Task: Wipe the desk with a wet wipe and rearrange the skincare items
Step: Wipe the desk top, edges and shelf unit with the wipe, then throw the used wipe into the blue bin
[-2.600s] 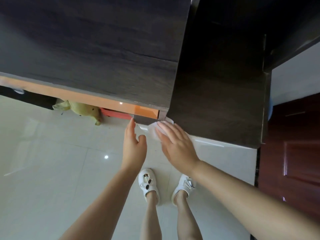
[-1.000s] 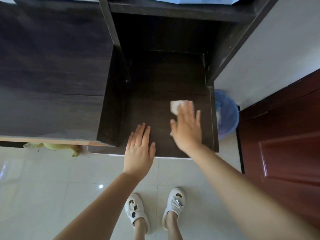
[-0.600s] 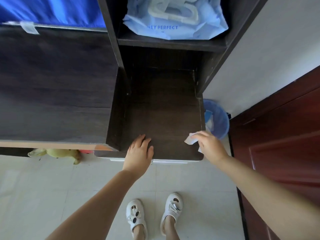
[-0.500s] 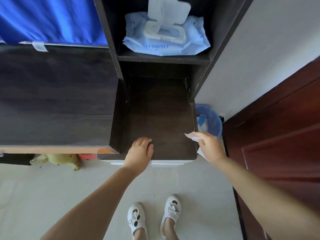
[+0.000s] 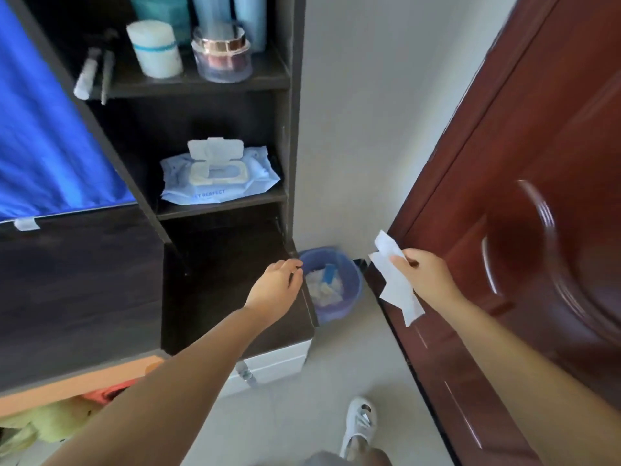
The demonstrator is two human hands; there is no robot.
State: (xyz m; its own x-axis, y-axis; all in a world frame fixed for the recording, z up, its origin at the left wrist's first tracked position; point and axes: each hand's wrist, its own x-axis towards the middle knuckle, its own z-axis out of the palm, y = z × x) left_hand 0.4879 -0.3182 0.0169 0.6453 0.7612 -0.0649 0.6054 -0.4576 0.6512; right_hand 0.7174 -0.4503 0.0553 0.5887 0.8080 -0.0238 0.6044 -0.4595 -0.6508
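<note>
Wet wipe (image 5: 396,284) hangs crumpled from pinching fingers of right hand (image 5: 425,280), in the air beside the red door (image 5: 524,196). Left hand (image 5: 275,287), fingers loosely curled and holding nothing, hovers over the dark worktop (image 5: 218,290) edge. Blue bin (image 5: 331,284) on the floor between both hands.

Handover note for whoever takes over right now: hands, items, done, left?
Right hand pinches the used wet wipe, held in the air to the right of the blue bin.
Left hand open, over the low desk surface by its right edge.
Wipes pack lid open on the middle shelf; skincare jars on the shelf above.
Done: cannot confirm the wiping.
Left: probably bin the wipe, then arrange the skincare.
</note>
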